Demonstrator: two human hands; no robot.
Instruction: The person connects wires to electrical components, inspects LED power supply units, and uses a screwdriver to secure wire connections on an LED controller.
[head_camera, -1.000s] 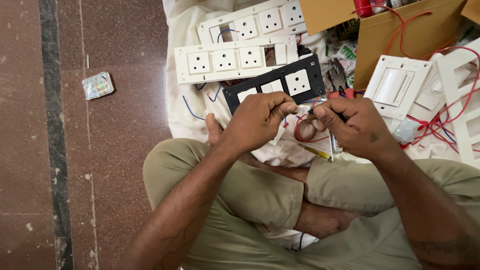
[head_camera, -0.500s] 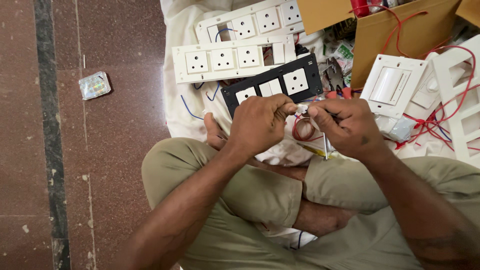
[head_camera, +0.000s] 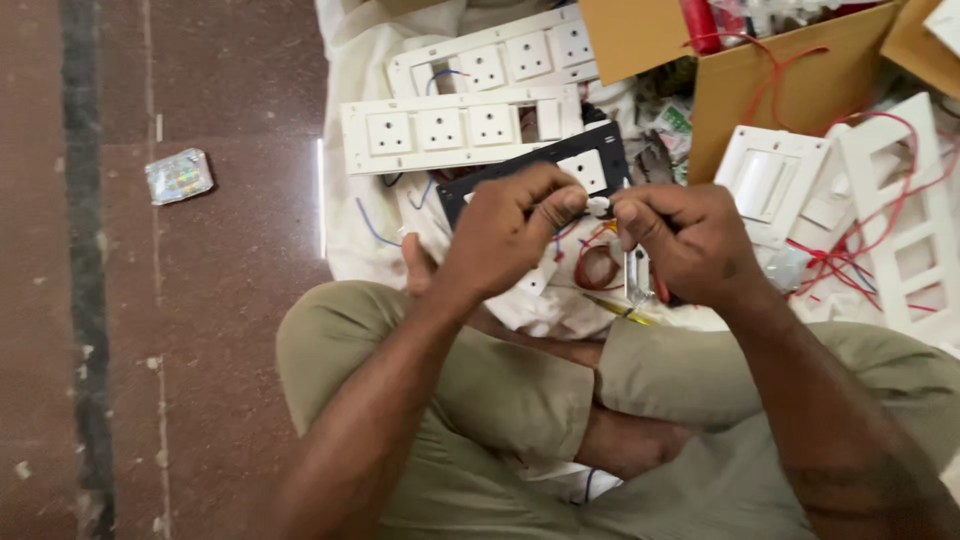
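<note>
Since half a second ago the two hands have closed in on each other and lifted a little toward 12 o'clock, so they now meet over the black switch plate (head_camera: 600, 165) instead of below it. The small white part (head_camera: 598, 206) sits right between them: the left hand (head_camera: 505, 235) pinches it with thumb and forefinger from 9 o'clock, and the right hand (head_camera: 685, 240) pinches it from 3 o'clock, its other fingers curled in. That reads as close fitting work on the part itself, though it is too small to tell what kind of piece it is.

Just below the part, at 6 o'clock, a coil of red wire (head_camera: 597, 265) lies on the white cloth (head_camera: 350, 215), with a thin metal tool (head_camera: 636, 275) hanging under the right hand. At 12 o'clock lie two white socket strips (head_camera: 455, 128). At 2 o'clock stands a cardboard box (head_camera: 790, 85), with a white switch plate (head_camera: 770, 180) beside it. Far off at 9 o'clock a shiny foil packet (head_camera: 179, 176) rests on the brown floor (head_camera: 220, 330).
</note>
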